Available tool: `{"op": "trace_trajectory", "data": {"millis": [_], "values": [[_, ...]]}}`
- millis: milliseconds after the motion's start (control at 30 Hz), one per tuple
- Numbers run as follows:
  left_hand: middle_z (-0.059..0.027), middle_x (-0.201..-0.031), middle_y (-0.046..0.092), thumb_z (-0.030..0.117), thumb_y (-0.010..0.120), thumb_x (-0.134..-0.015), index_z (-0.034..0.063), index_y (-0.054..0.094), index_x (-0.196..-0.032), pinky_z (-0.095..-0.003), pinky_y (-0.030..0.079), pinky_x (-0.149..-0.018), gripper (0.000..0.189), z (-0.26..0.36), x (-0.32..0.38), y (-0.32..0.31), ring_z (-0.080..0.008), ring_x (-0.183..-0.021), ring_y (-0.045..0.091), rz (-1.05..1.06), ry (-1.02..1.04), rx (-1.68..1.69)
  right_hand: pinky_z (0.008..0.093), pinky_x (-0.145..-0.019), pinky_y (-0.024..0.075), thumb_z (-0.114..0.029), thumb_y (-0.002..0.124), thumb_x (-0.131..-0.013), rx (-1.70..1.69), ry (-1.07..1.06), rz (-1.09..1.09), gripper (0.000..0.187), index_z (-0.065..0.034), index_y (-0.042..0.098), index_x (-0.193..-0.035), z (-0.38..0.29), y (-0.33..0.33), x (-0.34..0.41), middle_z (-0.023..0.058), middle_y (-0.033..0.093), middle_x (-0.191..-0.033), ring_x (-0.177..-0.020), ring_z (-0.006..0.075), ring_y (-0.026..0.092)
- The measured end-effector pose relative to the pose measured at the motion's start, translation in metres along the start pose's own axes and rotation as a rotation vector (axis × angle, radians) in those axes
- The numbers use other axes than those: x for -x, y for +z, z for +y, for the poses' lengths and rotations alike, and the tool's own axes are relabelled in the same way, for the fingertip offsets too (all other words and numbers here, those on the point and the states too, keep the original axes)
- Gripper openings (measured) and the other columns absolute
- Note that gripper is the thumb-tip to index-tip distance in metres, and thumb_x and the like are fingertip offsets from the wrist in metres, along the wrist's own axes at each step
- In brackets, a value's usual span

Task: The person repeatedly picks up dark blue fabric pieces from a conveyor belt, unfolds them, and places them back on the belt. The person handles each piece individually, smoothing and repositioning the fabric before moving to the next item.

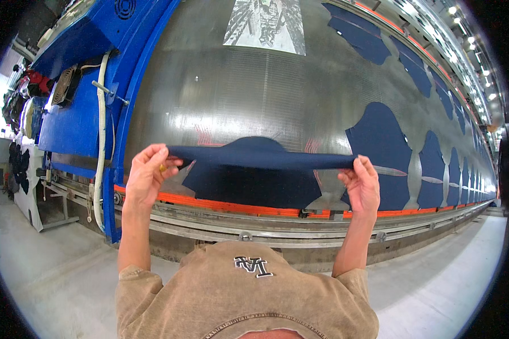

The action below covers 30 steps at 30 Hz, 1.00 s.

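Observation:
A navy fabric panel is stretched between my two hands, above the near edge of a long metal table. My left hand pinches its left end and my right hand pinches its right end. The held edge runs nearly straight from hand to hand. Beneath and behind it shows more navy fabric lying at the table's edge; I cannot tell whether it is the same piece. Red marks show on the metal near the cloth. Right of my right hand, a cut navy panel lies flat.
Several more navy panels run along the table to the right. A printed sheet lies at the far side. Blue machinery with a white corrugated hose stands at left. A metal rail follows the near edge, beside an orange strip.

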<state>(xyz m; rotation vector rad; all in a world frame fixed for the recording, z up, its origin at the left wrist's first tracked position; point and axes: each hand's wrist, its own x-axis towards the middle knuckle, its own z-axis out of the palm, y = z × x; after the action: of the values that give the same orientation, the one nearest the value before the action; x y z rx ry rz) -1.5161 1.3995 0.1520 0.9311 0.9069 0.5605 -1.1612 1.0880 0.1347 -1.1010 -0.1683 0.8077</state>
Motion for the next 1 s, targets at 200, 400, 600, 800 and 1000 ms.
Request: {"op": "trace_trajectory", "data": {"millis": [200, 400, 600, 800, 1000], "values": [[-0.0137, -0.102, 0.069, 0.018, 0.067, -0.096, 0.003, 0.063, -0.106, -0.0353, 0.062, -0.077, 0.019, 0.023, -0.11, 0.023, -0.0257, -0.093, 0.072, -0.098, 0.001, -0.057, 0.0368, -0.074, 0.0614, -0.012, 0.062, -0.098, 0.06, -0.048, 0.019, 0.013, -0.0002, 0.062, -0.105, -0.009, 0.023, -0.111, 0.0129, 0.07, -0.097, -0.083, 0.0254, 0.071], [-0.0158, -0.106, 0.067, 0.015, 0.065, -0.097, 0.0016, 0.061, -0.105, -0.0392, 0.062, -0.08, 0.017, 0.05, -0.197, 0.051, -0.0309, -0.098, 0.071, -0.113, 0.119, -0.008, 0.0378, -0.074, 0.0619, -0.011, 0.064, -0.098, 0.016, -0.204, -0.054, 0.011, -0.0008, 0.062, -0.102, -0.023, 0.049, -0.194, 0.0123, 0.069, -0.096, -0.082, 0.0247, 0.071], [-0.0134, -0.104, 0.069, 0.013, 0.066, -0.096, 0.0032, 0.062, -0.102, -0.0373, 0.062, -0.077, 0.012, 0.045, -0.202, 0.044, -0.0303, -0.097, 0.071, -0.09, 0.175, 0.017, 0.0358, -0.072, 0.0622, -0.012, 0.065, -0.097, 0.04, -0.242, -0.025, 0.012, -0.0018, 0.061, -0.102, -0.014, 0.04, -0.192, 0.0119, 0.069, -0.094, -0.081, 0.0242, 0.071], [-0.0113, -0.101, 0.069, 0.015, 0.067, -0.096, 0.0036, 0.063, -0.102, -0.0313, 0.062, -0.068, 0.014, -0.024, -0.203, 0.021, -0.0248, -0.086, 0.072, -0.032, -0.049, -0.073, 0.0319, -0.06, 0.0616, -0.013, 0.067, -0.096, 0.085, -0.019, 0.103, 0.015, -0.0022, 0.06, -0.105, 0.051, 0.008, -0.176, 0.0126, 0.069, -0.09, -0.073, 0.0231, 0.073], [-0.0121, -0.095, 0.072, 0.017, 0.065, -0.097, 0.0031, 0.063, -0.102, -0.0263, 0.061, -0.06, 0.015, -0.07, -0.185, 0.0, -0.0189, -0.077, 0.073, 0.048, -0.189, -0.212, 0.0264, -0.054, 0.0596, -0.013, 0.07, -0.094, 0.256, 0.173, 0.215, 0.017, -0.0013, 0.061, -0.103, 0.092, -0.016, -0.15, 0.0134, 0.069, -0.083, -0.067, 0.0195, 0.071]]}}
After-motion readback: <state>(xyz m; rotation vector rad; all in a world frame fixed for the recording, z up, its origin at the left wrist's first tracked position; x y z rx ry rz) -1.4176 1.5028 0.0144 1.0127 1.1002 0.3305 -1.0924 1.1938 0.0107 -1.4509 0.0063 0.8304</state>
